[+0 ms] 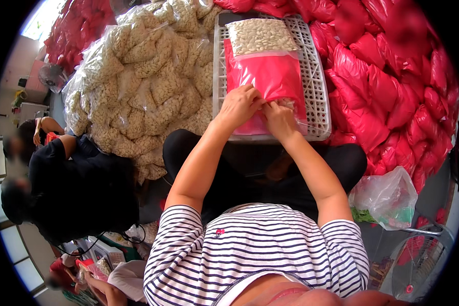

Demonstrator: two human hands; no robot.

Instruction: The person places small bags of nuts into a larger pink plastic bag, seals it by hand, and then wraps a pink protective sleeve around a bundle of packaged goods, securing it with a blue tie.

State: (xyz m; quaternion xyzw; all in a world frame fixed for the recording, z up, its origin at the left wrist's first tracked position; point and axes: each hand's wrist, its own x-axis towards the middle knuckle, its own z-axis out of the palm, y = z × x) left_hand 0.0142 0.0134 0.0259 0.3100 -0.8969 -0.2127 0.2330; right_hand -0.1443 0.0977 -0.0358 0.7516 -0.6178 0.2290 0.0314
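My left hand (pixel 240 100) and my right hand (pixel 281 118) meet over flat red plastic bags (pixel 266 76). The fingertips of both pinch the red plastic near its lower edge. Beside my right fingers, something pale shows at a bag's mouth, partly hidden by the hand. Past my hands, a clear plastic bag of pale, flat seeds, seemingly pumpkin seeds (pixel 261 36), rests across the top of the red bags. Everything here lies on an upturned white perforated plastic crate (pixel 316 86) in front of my knees.
Clear bags of the same seeds (pixel 149 80) pile high on the left. Filled red bags (pixel 371 88) heap on the right. A translucent plastic bag (pixel 386 199) and a standing fan (pixel 413 256) are at lower right. Other people, one in dark clothing (pixel 88 187), sit at left.
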